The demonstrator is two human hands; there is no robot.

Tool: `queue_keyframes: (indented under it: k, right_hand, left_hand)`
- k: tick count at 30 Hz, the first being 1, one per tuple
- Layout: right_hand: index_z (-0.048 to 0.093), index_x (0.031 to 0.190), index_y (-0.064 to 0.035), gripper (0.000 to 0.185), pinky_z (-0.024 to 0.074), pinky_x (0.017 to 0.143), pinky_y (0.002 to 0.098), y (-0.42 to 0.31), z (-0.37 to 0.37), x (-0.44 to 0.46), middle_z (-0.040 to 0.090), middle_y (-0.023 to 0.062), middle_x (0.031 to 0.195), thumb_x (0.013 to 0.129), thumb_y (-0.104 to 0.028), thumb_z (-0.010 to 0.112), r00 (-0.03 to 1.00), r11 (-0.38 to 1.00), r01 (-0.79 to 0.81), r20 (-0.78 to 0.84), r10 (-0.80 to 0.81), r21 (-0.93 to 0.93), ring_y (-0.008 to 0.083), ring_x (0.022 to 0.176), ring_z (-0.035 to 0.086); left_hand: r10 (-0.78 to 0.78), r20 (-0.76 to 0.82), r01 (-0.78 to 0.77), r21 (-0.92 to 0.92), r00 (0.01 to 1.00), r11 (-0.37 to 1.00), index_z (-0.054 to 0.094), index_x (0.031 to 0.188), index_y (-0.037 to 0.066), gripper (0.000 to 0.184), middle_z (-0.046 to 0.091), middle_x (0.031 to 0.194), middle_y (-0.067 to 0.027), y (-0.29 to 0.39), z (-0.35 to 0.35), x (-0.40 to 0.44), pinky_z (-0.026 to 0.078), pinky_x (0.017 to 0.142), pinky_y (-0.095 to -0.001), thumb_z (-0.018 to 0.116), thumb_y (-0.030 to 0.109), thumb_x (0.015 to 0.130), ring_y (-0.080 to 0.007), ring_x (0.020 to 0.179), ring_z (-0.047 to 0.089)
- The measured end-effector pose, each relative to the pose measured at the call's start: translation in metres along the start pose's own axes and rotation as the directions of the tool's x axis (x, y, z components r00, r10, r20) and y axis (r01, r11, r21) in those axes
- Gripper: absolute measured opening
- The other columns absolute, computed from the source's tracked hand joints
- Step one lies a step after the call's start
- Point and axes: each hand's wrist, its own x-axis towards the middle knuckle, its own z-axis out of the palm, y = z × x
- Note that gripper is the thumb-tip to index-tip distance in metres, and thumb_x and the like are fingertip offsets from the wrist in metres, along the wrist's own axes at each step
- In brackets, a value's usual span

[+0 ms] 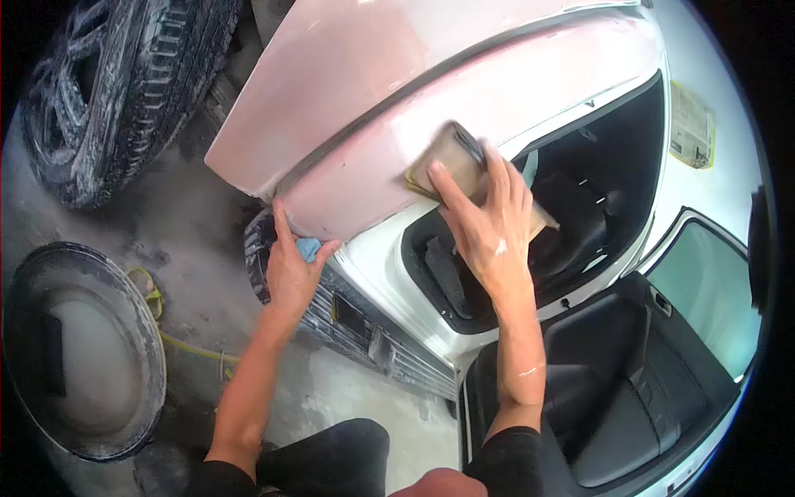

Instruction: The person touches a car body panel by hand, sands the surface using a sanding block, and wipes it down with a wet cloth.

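Observation:
A pinkish-white car body panel (364,182) runs diagonally across the upper middle, beside an open door frame. My right hand (490,207) is closed around a brown sanding block (451,161), which rests against the panel near the frame's edge. Part of a tan sheet (542,222) shows beyond the hand. At the panel's lower left end, my left hand (294,265) pinches a small blue piece (308,248) between thumb and palm, with a finger stretched along the panel's edge.
A dusty tyre (132,99) is at the upper left. Below it stands a round basin (91,348), with a yellow hose (195,346) beside it. An open car door (654,373) fills the lower right. Newspaper (692,124) is taped at the far right.

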Motion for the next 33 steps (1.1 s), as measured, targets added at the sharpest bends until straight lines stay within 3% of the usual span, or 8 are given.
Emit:
queue_keyframes:
  k: [5, 9, 14, 21, 25, 30, 33]
  right_hand:
    - [0.070, 0.144, -0.0302, 0.056, 0.0446, 0.107, 0.0590, -0.004, 0.007, 0.046, 0.051, 0.0283, 0.153, 0.091, -0.012, 0.064, 0.992, 0.997, 0.077, -0.100, -0.080, -0.032, 0.0449, 0.131, 0.055]
    - [0.066, 0.149, -0.0302, 0.059, 0.0447, 0.106, 0.0602, -0.001, -0.002, -0.005, 0.051, 0.0285, 0.153, 0.092, -0.012, 0.064, 1.000, 1.000, 0.011, 0.007, -0.010, -0.009, 0.0450, 0.131, 0.056]
    - [0.065, 0.151, -0.0282, 0.061, 0.0449, 0.106, 0.0577, -0.012, 0.003, 0.052, 0.051, 0.0313, 0.150, 0.094, -0.009, 0.061, 0.994, 0.997, 0.071, -0.083, -0.072, -0.009, 0.0458, 0.128, 0.056]
    - [0.065, 0.151, -0.0291, 0.061, 0.0444, 0.108, 0.0608, -0.006, 0.006, -0.005, 0.048, 0.0322, 0.154, 0.094, -0.010, 0.060, 1.000, 0.999, -0.021, -0.005, 0.021, -0.033, 0.0474, 0.137, 0.053]
    - [0.065, 0.151, -0.0291, 0.060, 0.0440, 0.109, 0.0607, -0.023, -0.005, 0.058, 0.049, 0.0309, 0.155, 0.095, -0.010, 0.061, 1.000, 0.999, 0.030, -0.002, -0.030, -0.038, 0.0468, 0.136, 0.054]
    - [0.062, 0.154, -0.0280, 0.060, 0.0453, 0.104, 0.0601, -0.018, -0.004, 0.014, 0.051, 0.0312, 0.151, 0.096, -0.011, 0.058, 1.000, 0.999, 0.022, -0.011, -0.023, -0.033, 0.0465, 0.130, 0.056]
    - [0.062, 0.154, -0.0268, 0.061, 0.0455, 0.103, 0.0584, -0.025, 0.001, 0.032, 0.051, 0.0318, 0.149, 0.095, -0.011, 0.058, 1.000, 0.998, 0.010, -0.006, -0.010, -0.058, 0.0464, 0.129, 0.056]
  left_hand:
    - [-0.048, 0.062, 0.046, 0.035, 0.997, 0.998, 0.012, 0.171, 0.001, 0.123, 0.072, 0.119, -0.0358, 0.012, -0.012, 0.002, 0.056, 0.093, -0.0548, 0.092, 0.042, 0.087, -0.0525, 0.109, 0.071]
    - [-0.017, 0.017, 0.016, 0.075, 1.000, 0.997, 0.011, 0.174, 0.005, 0.121, 0.073, 0.117, -0.0311, 0.009, -0.006, 0.001, 0.056, 0.094, -0.0507, 0.091, 0.037, 0.089, -0.0463, 0.108, 0.072]
    - [0.011, 0.012, -0.011, 0.006, 1.000, 1.000, 0.010, 0.173, 0.005, 0.122, 0.072, 0.120, -0.0331, 0.002, -0.001, -0.003, 0.055, 0.095, -0.0533, 0.091, 0.039, 0.089, -0.0492, 0.112, 0.071]
    - [-0.007, -0.001, 0.007, 0.048, 1.000, 0.999, 0.011, 0.172, 0.003, 0.124, 0.070, 0.124, -0.0370, 0.004, -0.002, 0.000, 0.055, 0.095, -0.0559, 0.092, 0.042, 0.087, -0.0540, 0.110, 0.070]
    - [-0.048, 0.037, 0.045, 0.077, 0.998, 0.996, 0.010, 0.173, 0.003, 0.125, 0.069, 0.127, -0.0378, 0.008, -0.005, -0.002, 0.055, 0.096, -0.0567, 0.091, 0.045, 0.086, -0.0549, 0.110, 0.069]
    - [-0.074, 0.062, 0.071, 0.049, 0.995, 0.996, 0.011, 0.172, 0.003, 0.125, 0.070, 0.126, -0.0370, 0.006, -0.006, 0.001, 0.055, 0.095, -0.0563, 0.091, 0.046, 0.087, -0.0538, 0.109, 0.070]
    - [0.000, 0.009, -0.001, 0.060, 1.000, 0.998, 0.010, 0.172, 0.002, 0.124, 0.070, 0.123, -0.0372, 0.001, 0.000, 0.000, 0.055, 0.095, -0.0566, 0.090, 0.046, 0.088, -0.0544, 0.108, 0.069]
